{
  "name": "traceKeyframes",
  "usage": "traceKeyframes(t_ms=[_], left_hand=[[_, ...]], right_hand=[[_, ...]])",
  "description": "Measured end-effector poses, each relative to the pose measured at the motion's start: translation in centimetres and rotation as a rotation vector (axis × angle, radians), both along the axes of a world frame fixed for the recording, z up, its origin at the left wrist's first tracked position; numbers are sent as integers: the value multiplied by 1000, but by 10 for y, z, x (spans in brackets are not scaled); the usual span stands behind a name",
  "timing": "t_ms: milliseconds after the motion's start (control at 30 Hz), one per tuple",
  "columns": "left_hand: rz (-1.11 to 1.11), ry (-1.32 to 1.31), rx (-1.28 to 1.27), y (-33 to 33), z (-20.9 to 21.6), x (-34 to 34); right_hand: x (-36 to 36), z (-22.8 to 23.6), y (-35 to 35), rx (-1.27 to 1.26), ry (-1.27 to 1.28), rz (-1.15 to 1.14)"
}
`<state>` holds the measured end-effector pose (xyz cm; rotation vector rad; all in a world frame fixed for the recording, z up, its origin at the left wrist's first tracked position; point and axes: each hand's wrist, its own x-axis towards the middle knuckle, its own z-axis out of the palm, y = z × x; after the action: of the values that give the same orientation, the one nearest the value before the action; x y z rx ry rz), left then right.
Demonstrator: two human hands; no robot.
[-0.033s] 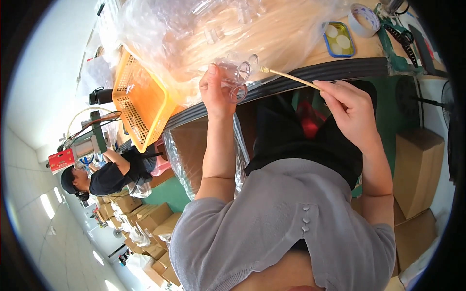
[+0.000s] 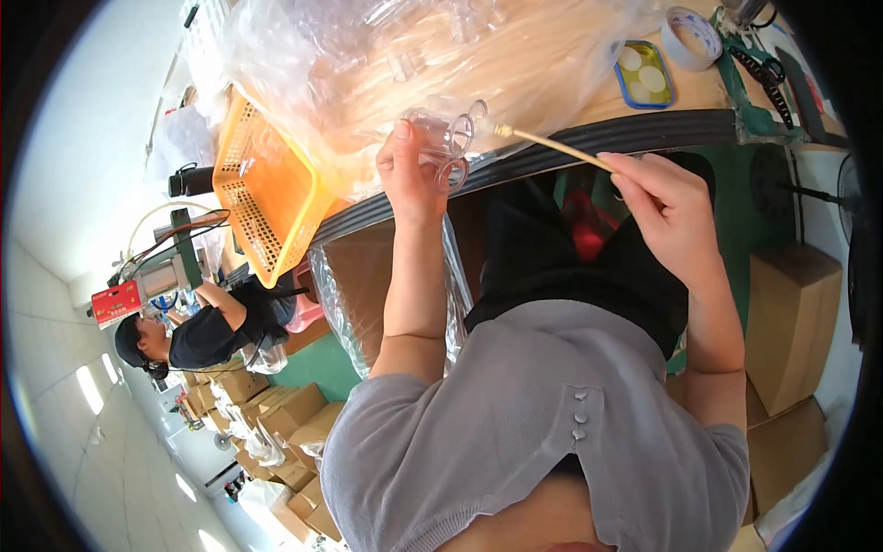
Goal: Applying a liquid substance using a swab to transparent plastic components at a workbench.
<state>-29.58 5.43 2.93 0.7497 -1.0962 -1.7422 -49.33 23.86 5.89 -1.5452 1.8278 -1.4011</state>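
My left hand [image 2: 407, 179] is closed around a clear plastic piece [image 2: 457, 136] made of several short tubes with round open rims. It is held up just over the table's near edge, rims facing right. Between the thumb and fingers of my right hand [image 2: 664, 207] is a thin wooden stick [image 2: 559, 146], slanting up to the left. A pale yellowish tip [image 2: 503, 131] at its far end is close to the tube rims; whether it touches them I cannot tell.
A clear plastic sheet [image 2: 543, 55] with clear parts covers the wooden table. An orange basket [image 2: 308, 221] stands left. A blue-rimmed dish [image 2: 626, 92] and tape roll [image 2: 676, 51] lie at right. Cardboard boxes [image 2: 791, 322] stand right. A co-worker [image 2: 212, 331] sits far left.
My right hand and the stick have shifted very slightly to the right, with the tip a little farther from the clear piece. My left hand has barely moved.
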Motion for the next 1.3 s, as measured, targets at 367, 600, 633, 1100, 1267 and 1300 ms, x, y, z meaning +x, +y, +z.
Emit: traceKeyframes(t_ms=[367,600,633,1100,1267,1300], left_hand=[[18,9,-223,8,7,-1],[166,-27,-239,16,17,-5],[188,-30,-288,17,18,-6],[866,-1133,-1180,-87,39,119],[953,-1889,-1134,-117,30,154],[970,-1888,-1134,-116,30,147]], right_hand=[[5,15,5,-127,-15,-11],[17,17,16,-10,-41,46],[21,16,15,-15,-50,72],[18,5,8,-5,-196,83],[14,-1,12,61,-219,85],[14,-2,12,50,-216,92]])
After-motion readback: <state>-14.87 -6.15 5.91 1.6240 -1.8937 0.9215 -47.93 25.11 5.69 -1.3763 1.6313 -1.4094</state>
